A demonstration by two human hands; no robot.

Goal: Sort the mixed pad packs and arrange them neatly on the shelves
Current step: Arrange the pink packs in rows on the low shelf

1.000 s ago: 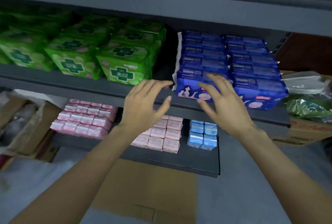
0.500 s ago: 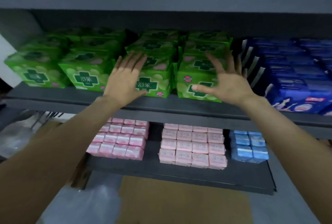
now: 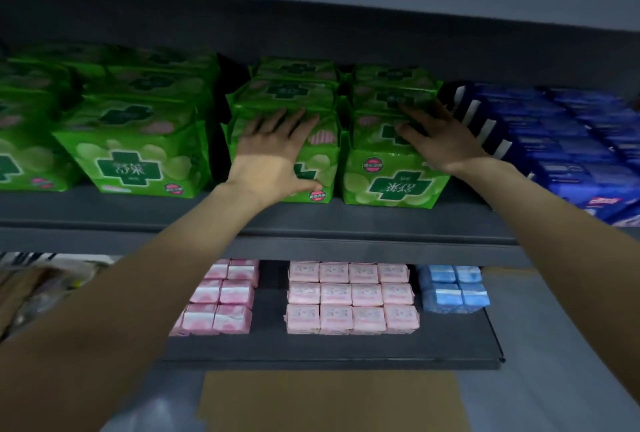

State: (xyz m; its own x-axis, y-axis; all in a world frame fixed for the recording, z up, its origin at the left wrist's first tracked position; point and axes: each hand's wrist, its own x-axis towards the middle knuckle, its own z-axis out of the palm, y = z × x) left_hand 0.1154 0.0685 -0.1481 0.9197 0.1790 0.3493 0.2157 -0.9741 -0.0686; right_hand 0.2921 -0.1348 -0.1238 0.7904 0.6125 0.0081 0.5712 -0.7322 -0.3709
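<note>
Here, the left hand (image 3: 273, 154) and right hand (image 3: 441, 139) lie with flat, spread fingers atop adjacent green packs (image 3: 391, 168) at frame centre.

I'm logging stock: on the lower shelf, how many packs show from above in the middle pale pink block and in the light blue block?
Pale pink packs: 12
Light blue packs: 4
Total: 16
</note>
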